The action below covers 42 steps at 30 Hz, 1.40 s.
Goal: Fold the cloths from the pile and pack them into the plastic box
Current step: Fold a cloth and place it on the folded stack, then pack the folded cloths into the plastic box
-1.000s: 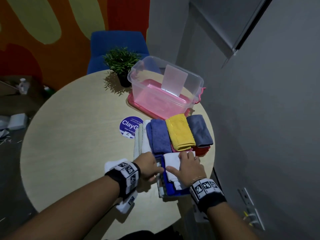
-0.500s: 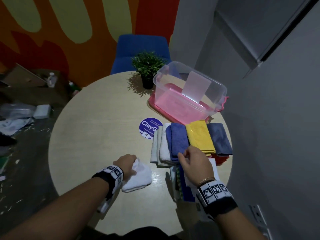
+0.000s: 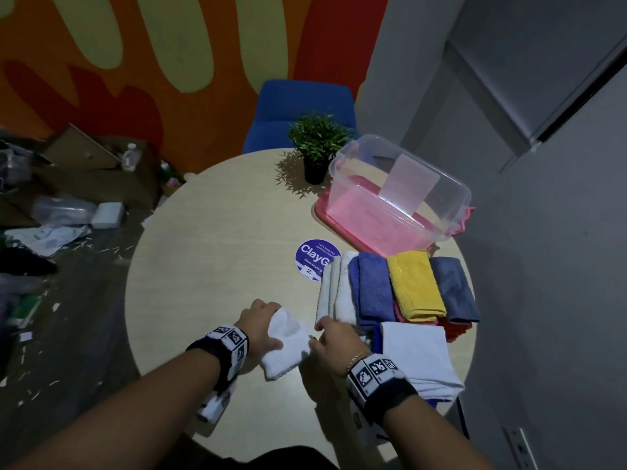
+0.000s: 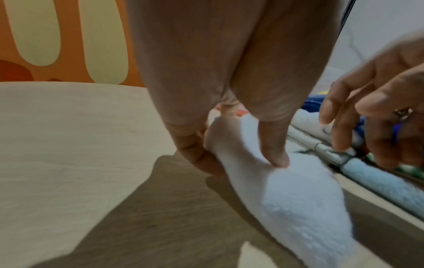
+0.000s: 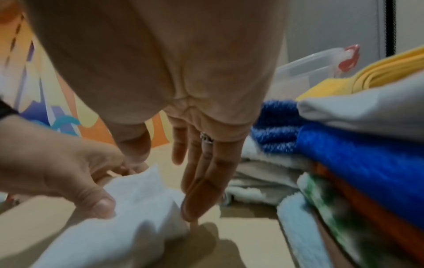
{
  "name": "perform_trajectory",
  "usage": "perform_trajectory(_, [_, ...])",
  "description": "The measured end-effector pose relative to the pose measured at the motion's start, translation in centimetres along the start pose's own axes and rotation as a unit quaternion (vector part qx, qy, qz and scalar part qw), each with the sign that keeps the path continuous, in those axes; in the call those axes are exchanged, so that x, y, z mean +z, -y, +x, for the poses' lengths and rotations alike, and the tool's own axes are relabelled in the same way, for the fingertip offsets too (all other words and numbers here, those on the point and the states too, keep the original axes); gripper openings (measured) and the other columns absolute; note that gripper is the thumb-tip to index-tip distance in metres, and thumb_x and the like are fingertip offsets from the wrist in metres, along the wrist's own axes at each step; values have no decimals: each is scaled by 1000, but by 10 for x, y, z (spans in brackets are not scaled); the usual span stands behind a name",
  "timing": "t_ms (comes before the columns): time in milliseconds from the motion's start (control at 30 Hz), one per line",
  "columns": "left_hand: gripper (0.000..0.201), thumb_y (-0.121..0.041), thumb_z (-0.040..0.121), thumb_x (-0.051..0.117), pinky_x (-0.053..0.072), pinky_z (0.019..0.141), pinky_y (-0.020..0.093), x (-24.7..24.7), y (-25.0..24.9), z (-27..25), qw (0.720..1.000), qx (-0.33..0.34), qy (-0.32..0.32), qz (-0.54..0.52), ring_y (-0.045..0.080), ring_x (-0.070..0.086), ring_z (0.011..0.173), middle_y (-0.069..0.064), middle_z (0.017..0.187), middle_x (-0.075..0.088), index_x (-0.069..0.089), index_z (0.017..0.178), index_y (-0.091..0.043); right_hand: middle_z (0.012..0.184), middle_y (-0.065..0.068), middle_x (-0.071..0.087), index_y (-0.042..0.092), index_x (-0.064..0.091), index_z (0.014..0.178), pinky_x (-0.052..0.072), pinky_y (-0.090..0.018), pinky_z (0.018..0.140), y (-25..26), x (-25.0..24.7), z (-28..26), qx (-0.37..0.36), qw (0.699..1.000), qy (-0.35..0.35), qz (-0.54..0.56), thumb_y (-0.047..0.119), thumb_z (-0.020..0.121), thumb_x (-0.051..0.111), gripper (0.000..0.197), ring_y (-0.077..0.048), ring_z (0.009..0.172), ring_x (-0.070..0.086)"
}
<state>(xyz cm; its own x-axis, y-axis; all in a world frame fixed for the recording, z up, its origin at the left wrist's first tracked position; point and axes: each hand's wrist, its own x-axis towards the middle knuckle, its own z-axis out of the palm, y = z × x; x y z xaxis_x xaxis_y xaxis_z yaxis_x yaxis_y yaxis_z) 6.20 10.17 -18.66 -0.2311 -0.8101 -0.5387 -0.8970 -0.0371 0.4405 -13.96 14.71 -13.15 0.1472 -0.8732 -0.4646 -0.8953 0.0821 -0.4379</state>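
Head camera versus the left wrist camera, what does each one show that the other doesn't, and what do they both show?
Only the head view shows the clear plastic box on its pink lid, the potted plant, the purple sticker and the row of folded cloths topped by the yellow cloth. Only the left wrist view shows the left hand's thumb and a finger pinching the white cloth from opposite sides. Both show the left hand holding that cloth over the table, with the right hand close beside it.
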Motion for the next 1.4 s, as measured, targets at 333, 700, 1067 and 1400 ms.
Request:
perform_trajectory(333, [44,-21,83,73,54,91,36,-17,-29,-12,993,-29,116,-15,24,63,108,7,121,65,61,125,-13,128,-12,59,11,45,137,46,-34,93,8,24,1,-12,992,128,12,36,90,63,56,-27,114,57])
perform_trajectory(700, [37,-10,80,78,57,90,40,-62,-53,-20,924,88,149,-341,27,70,103,8,107,74,66,115,-13,118,3,66,26,44,132,57,-44,90,-1,-18,-7,8,945,-54,323,37,91,66,48,-15,103,66])
perform_trajectory(1067, [53,-3,87,74,59,60,39,-57,-129,-16,869,106,180,-449,30,69,84,26,116,66,43,126,-22,77,0,58,15,50,78,47,-36,64,-52,-88,-39,53,900,-249,354,25,69,52,14,-19,73,54])
perform_trajectory(1400, [60,-26,71,89,58,72,47,7,-209,-4,957,155,104,-222,27,67,69,15,82,72,41,108,-22,107,-8,61,26,35,118,48,-39,83,-124,-101,-79,273,940,-133,155,26,79,63,48,-29,92,58])
